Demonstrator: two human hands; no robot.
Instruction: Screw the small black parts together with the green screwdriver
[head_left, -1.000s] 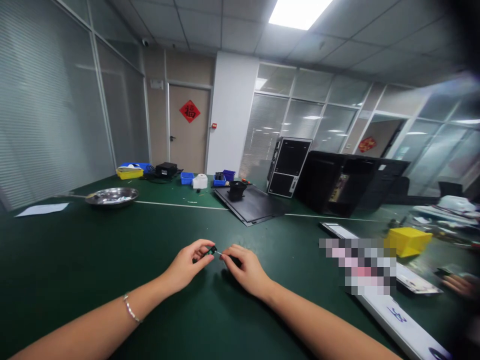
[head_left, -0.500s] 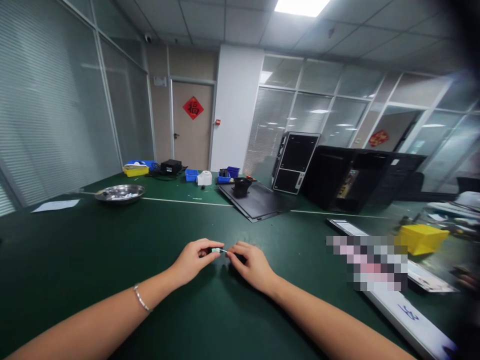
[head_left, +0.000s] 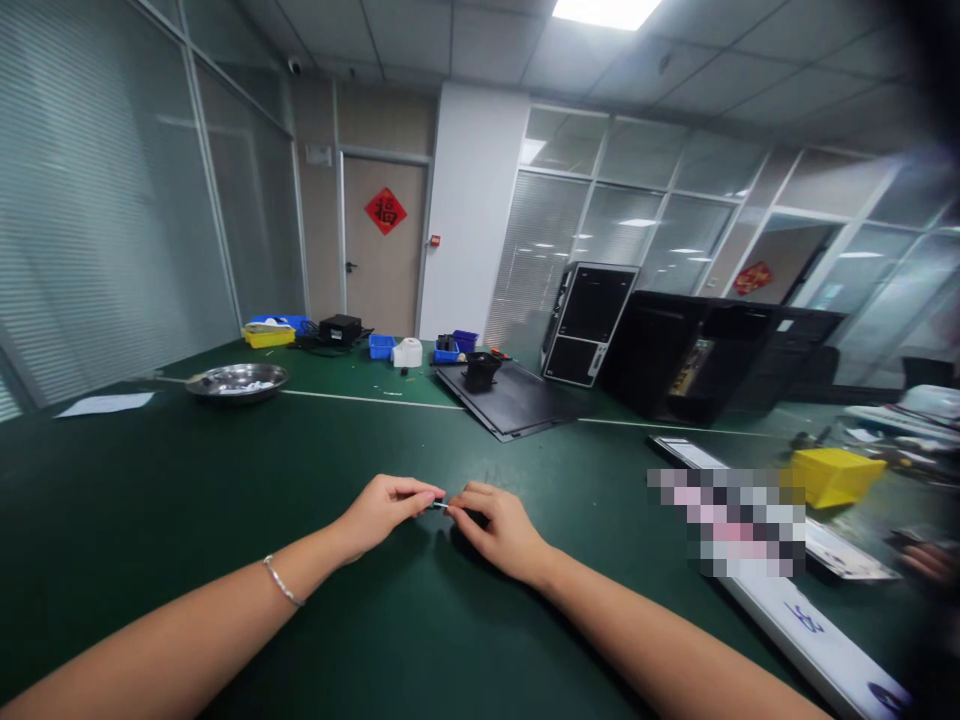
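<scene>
My left hand point(head_left: 386, 508) and my right hand point(head_left: 499, 528) meet over the green table point(head_left: 187, 500), fingertips almost touching. Both pinch a small part point(head_left: 440, 505) between them; only a thin pale sliver shows in the gap. The left fingers cover most of it. Something dark sits under my right fingers, too hidden to name. A thin silver bracelet point(head_left: 283, 583) circles my left wrist. Both forearms rest low over the table.
A metal bowl point(head_left: 237, 380) and a paper sheet point(head_left: 106, 403) lie far left. Blue and yellow bins point(head_left: 271, 333), a flat black panel point(head_left: 513, 402) and black computer cases point(head_left: 694, 355) stand behind. A yellow box point(head_left: 836, 474) and white strips point(head_left: 810, 640) lie right, with another person's hand point(head_left: 930, 562) at the edge.
My hands have closed together; the small teal-tipped part visible earlier between the fingers is now mostly covered by my left fingertips. The camera view shifted slightly.
</scene>
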